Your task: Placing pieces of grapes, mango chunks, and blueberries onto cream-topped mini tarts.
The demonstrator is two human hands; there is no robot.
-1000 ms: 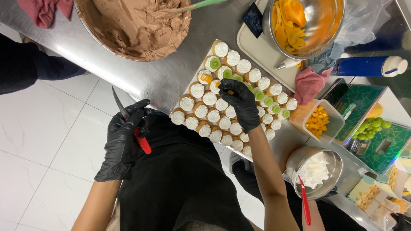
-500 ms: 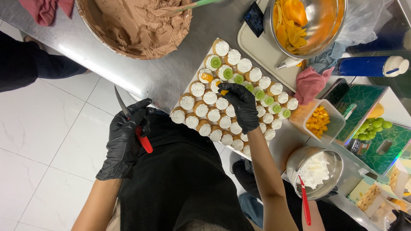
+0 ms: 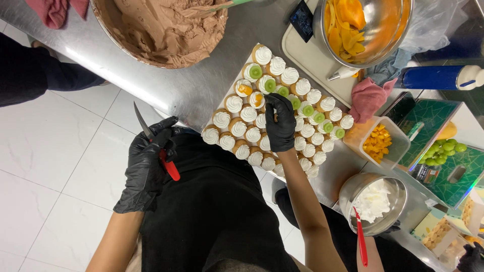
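1. The right hand (image 3: 280, 123), in a black glove, rests over the middle of the tray of small cakes (image 3: 276, 108). Its fingers are curled down onto a cake near the centre, with a small piece of orange fruit seemingly pinched at the fingertips; I cannot tell how firm the grip is.
2. The left hand (image 3: 146, 168), also gloved, hangs off the desk edge, its grip closed around the red handle of a small knife (image 3: 157, 146), blade pointing up and away.
3. Progress, as a judgement: every cake carries a white cream swirl, but only those along the far edge have a green or orange fruit piece on top. The near rows are bare, so most topping is left.
4. The tray sits on a shiny steel desk (image 3: 191, 88), near its edge.
5. Around it: a wide bowl of fluffy brown cream (image 3: 161, 27), a steel bowl of glossy orange fruit slices (image 3: 360, 25), a clear tub of diced orange fruit (image 3: 378, 143), and a smaller steel bowl of white cream (image 3: 373, 201).
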